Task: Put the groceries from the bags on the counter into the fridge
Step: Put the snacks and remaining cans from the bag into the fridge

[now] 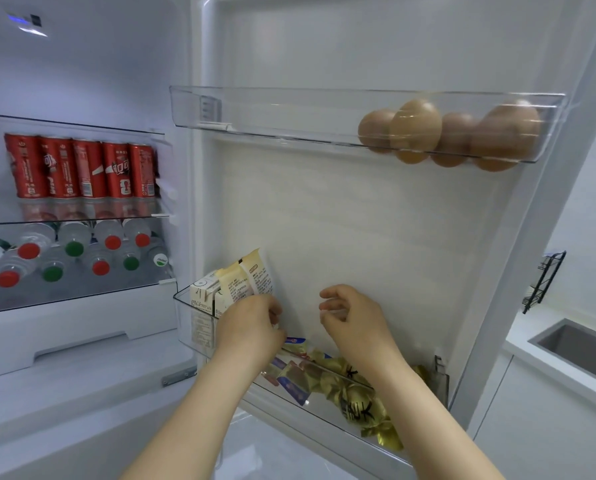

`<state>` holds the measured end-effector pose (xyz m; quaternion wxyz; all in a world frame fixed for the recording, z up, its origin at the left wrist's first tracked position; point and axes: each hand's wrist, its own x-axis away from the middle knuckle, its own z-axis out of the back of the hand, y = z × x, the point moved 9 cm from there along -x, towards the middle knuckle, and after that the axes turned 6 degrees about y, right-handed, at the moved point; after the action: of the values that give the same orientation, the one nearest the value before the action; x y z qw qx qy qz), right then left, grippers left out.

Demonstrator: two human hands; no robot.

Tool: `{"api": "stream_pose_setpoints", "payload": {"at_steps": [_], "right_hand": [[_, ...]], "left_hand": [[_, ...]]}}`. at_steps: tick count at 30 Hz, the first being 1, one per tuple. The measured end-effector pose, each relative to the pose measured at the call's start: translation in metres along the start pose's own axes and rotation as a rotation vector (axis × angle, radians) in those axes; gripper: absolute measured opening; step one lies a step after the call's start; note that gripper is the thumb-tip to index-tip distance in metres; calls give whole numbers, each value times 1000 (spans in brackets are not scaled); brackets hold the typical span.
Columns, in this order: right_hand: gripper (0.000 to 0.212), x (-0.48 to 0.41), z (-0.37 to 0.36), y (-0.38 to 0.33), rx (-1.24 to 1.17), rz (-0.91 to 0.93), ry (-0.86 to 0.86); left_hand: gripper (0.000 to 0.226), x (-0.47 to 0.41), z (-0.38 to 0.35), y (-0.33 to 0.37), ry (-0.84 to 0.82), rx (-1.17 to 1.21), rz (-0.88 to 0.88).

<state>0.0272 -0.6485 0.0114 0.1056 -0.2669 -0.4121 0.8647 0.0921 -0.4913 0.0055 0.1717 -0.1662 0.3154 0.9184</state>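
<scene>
Covering the pouches (255, 277) — left hand (251, 327), grip unclear.

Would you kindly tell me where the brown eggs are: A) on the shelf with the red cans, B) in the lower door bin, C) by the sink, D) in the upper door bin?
D: the eggs lie at the right end of the clear upper door bin.

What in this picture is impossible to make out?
- Head view: the left hand covers the bottoms of the yellow packets, so its grip is unclear.
- Packet print: too small to read.
- The right forearm hides some gold-wrapped sweets.
- Grocery bags: outside the frame.
</scene>
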Motion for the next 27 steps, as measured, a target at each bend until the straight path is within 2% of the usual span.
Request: {"api": "stream_pose_setpoints", "payload": {"at_steps": [5,8,12,16,18,20,24,27], "right_hand": [[18,33,51,-17,63,121,99],[14,56,78,-9,196,173,150],[11,76,110,-1,302,287,349],[17,93,148,-2,279,343,588],[29,92,166,9,226,301,657],[48,86,175,26,144,232,656],[94,64,169,63,-11,66,480],[113,55,163,76,-43,3,395]], "left_hand": [[29,1,1,-4,19,31,8],[24,5,4,-5,70,68,16],[20,22,10,18,149,126,-50],[16,56,6,69,95,331,-161],[17,74,0,91,62,359,-198],[20,86,-8,103,48,352,-206],[28,96,-20,106,87,264,-181],[26,99,-18,107,116,263,-176]]}}
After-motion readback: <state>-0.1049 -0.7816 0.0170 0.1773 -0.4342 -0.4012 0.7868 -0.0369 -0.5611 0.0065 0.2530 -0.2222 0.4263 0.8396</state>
